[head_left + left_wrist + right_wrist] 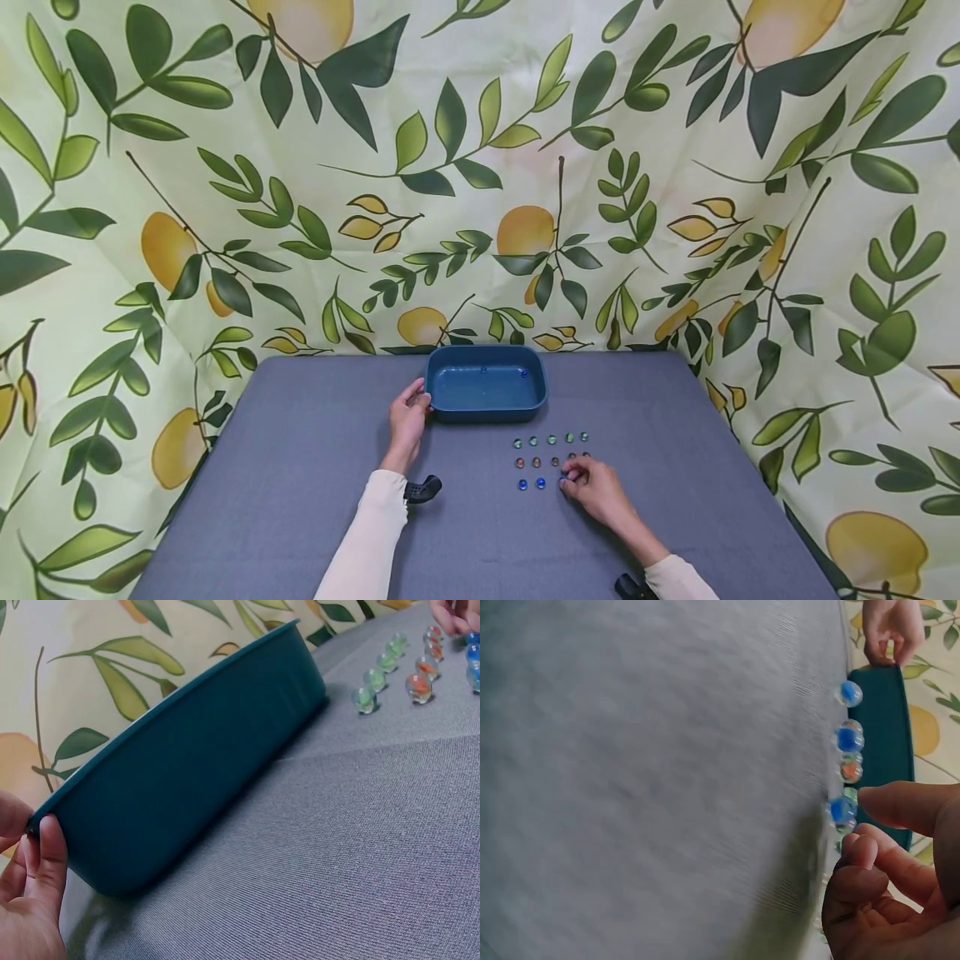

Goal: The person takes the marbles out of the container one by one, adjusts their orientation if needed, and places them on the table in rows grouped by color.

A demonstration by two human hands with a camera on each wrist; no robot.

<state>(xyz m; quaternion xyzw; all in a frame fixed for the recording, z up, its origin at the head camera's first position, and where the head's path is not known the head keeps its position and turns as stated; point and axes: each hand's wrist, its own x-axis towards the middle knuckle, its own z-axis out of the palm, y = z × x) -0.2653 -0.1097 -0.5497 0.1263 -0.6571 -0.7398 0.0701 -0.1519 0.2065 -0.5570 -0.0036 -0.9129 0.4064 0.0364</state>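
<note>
My left hand grips the left rim of a dark blue-green plastic basin, thumb and fingers on either side of the edge. Inside the basin lie two small blue marbles, one of them a blue marble on the right. To the front right, my right hand is low over the table with thumb and index fingertips around a blue marble, at the right end of a row. Two more blue marbles sit left of it. Behind them are a row of orange marbles, partly covered by the right hand, and a row of green marbles.
A grey cloth covers the table. Patterned fabric with leaves and fruit hangs behind and at both sides. Black wrist devices are on both wrists, including the left device.
</note>
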